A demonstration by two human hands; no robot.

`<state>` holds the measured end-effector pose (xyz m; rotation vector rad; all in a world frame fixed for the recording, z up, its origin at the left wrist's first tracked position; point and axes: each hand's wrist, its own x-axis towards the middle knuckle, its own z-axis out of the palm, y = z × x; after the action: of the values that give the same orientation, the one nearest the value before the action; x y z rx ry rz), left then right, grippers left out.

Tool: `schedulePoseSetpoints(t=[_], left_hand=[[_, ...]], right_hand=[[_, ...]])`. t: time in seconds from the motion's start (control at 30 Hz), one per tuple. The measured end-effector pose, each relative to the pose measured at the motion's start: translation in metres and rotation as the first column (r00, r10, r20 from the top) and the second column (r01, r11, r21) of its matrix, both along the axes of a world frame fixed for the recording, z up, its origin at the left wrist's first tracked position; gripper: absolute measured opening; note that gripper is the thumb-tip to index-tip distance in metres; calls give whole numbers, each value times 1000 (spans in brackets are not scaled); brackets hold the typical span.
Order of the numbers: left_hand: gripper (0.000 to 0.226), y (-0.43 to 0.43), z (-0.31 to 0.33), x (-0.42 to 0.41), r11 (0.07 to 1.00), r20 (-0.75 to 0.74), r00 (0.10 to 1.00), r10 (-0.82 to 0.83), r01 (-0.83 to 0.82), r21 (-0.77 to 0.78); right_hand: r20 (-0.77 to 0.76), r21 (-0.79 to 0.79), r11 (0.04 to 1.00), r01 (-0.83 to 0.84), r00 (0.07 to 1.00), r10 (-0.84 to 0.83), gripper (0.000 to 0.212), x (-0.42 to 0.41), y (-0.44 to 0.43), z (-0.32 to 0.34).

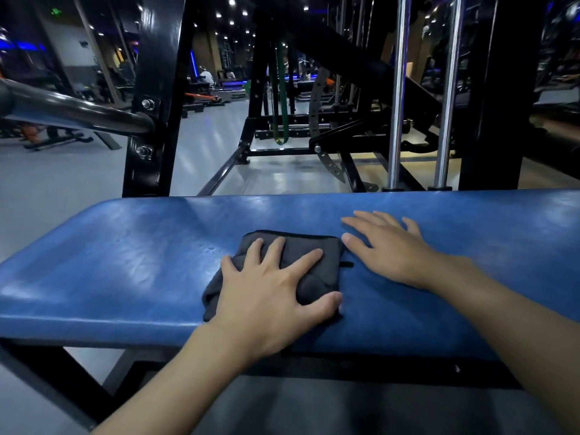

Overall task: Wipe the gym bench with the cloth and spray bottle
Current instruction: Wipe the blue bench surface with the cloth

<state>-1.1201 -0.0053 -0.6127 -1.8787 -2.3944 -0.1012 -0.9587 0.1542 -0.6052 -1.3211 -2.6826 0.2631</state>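
Pressing my spread left hand [270, 293] flat on the folded cloth [317, 262], I see the bench [125, 262] running long to either side, my right hand [386, 246] splayed empty just beside, the spray bottle seemingly out of view.

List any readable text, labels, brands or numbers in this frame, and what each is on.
None can be read.
Green sign high on the far left wall: lit, too small and blurred to read.
Bench, cloth, black frame: no lettering visible.
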Motion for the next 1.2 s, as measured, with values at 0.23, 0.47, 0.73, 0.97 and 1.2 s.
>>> schedulePoseSetpoints(t=[0.23, 0.47, 0.73, 0.97, 1.2], left_hand=[[89, 64, 2, -32, 1000, 17, 1000, 12, -12, 19], [80, 163, 5, -75, 997, 76, 995, 72, -68, -46], [75, 204, 11, -88, 997, 80, 994, 69, -65, -42], [71, 138, 7, -71, 1000, 68, 998, -7, 9, -29], [83, 26, 2, -36, 998, 9, 999, -31, 31, 49]], right_hand=[[58, -24, 1000, 11, 998, -10, 60, -11, 1, -12], [111, -6, 1000, 4, 994, -4, 66, -11, 5, -15], [78, -3, 1000, 16, 997, -16, 69, -10, 7, -14], [18, 12, 999, 33, 999, -33, 60, -10, 9, -18], [-1, 0, 999, 33, 999, -33, 57, -8, 5, -15]])
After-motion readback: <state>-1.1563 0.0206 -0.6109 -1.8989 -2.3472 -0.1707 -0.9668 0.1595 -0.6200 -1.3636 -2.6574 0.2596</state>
